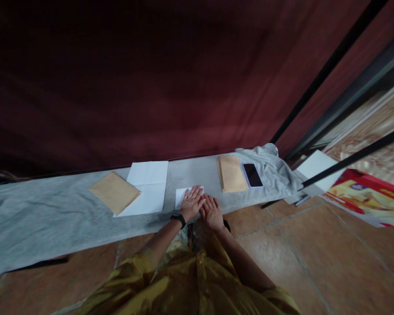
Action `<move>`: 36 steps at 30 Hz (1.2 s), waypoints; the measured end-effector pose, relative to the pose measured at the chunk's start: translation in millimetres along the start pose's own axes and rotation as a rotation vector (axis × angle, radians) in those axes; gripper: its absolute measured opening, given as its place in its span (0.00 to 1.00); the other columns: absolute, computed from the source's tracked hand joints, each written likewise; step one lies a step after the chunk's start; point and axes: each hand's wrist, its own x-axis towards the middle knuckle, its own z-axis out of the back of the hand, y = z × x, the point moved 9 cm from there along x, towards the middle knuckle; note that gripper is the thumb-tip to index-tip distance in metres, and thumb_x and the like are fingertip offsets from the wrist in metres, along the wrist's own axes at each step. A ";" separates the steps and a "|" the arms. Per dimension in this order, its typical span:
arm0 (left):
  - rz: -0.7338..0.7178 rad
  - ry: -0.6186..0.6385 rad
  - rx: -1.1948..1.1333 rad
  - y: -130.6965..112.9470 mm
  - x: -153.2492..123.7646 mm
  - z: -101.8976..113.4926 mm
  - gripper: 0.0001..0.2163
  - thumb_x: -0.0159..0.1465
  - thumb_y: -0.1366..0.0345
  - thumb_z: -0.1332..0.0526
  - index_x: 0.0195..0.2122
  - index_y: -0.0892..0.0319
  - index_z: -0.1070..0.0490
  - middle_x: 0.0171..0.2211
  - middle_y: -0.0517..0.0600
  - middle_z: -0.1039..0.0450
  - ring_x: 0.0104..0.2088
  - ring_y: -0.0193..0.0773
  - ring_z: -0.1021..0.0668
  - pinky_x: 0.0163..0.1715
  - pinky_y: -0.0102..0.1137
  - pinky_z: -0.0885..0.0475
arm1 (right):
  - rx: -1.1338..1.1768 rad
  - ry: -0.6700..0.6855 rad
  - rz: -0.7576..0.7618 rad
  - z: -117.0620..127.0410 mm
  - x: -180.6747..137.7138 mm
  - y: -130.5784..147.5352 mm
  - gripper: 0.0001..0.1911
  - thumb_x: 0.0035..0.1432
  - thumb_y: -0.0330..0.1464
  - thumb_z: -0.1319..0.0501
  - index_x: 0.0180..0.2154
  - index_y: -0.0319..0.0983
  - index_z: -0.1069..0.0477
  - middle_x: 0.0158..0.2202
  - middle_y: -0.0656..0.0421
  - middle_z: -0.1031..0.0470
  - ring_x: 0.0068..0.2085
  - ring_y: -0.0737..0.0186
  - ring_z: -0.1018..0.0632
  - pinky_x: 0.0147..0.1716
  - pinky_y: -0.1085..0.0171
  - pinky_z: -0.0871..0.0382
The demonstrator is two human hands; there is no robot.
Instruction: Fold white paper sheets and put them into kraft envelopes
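My left hand (191,203), with a dark band on its wrist, lies flat with fingers spread on a small white folded paper (180,196). Close beside it, my right hand (212,212) rests palm down with fingers stretched out, at the paper's right end; how much paper lies beneath it is hidden. Left of the hands, larger white sheets (151,192) with a crease lie on the grey cloth. Overlapping their left side is a stack of brown envelopes (114,192). Another pile of brown envelopes (232,174) sits to the right of my hands.
A phone (252,175) lies right of the envelopes on the cloth-covered bench (65,218). A dark red surface (170,87) rises behind it. On the right are black metal bars (328,63) and a red-and-yellow box (367,197) above the tiled floor (282,249).
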 end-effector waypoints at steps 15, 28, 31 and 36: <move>0.061 -0.010 0.031 16.7 -14.2 7.8 0.26 0.73 0.55 0.56 0.70 0.57 0.46 0.70 0.52 0.46 0.71 0.44 0.47 0.70 0.46 0.53 | -0.002 -0.006 -0.002 0.0 -1.2 -0.4 0.27 0.72 0.40 0.53 0.67 0.38 0.44 0.67 0.53 0.38 0.68 0.54 0.40 0.67 0.51 0.51; 0.142 -0.048 0.134 25.2 -42.8 14.8 0.26 0.73 0.55 0.55 0.70 0.59 0.46 0.70 0.53 0.47 0.71 0.44 0.47 0.69 0.45 0.52 | -0.025 -0.073 0.025 -0.8 -2.9 0.7 0.27 0.72 0.39 0.52 0.68 0.37 0.45 0.67 0.52 0.37 0.68 0.52 0.39 0.67 0.50 0.51; 0.143 -0.057 0.133 25.6 -43.1 15.6 0.27 0.72 0.55 0.53 0.70 0.58 0.46 0.70 0.53 0.46 0.71 0.45 0.46 0.69 0.46 0.51 | -0.025 -0.074 0.024 -0.3 -2.8 1.0 0.28 0.72 0.39 0.52 0.68 0.37 0.45 0.67 0.52 0.37 0.67 0.53 0.38 0.67 0.49 0.51; 0.133 -0.074 0.128 24.8 -43.7 16.1 0.27 0.72 0.55 0.53 0.70 0.58 0.46 0.70 0.53 0.47 0.71 0.45 0.46 0.69 0.46 0.51 | -0.033 -0.068 0.028 -0.7 -3.2 1.1 0.27 0.72 0.39 0.51 0.68 0.37 0.45 0.67 0.51 0.38 0.67 0.53 0.38 0.67 0.50 0.51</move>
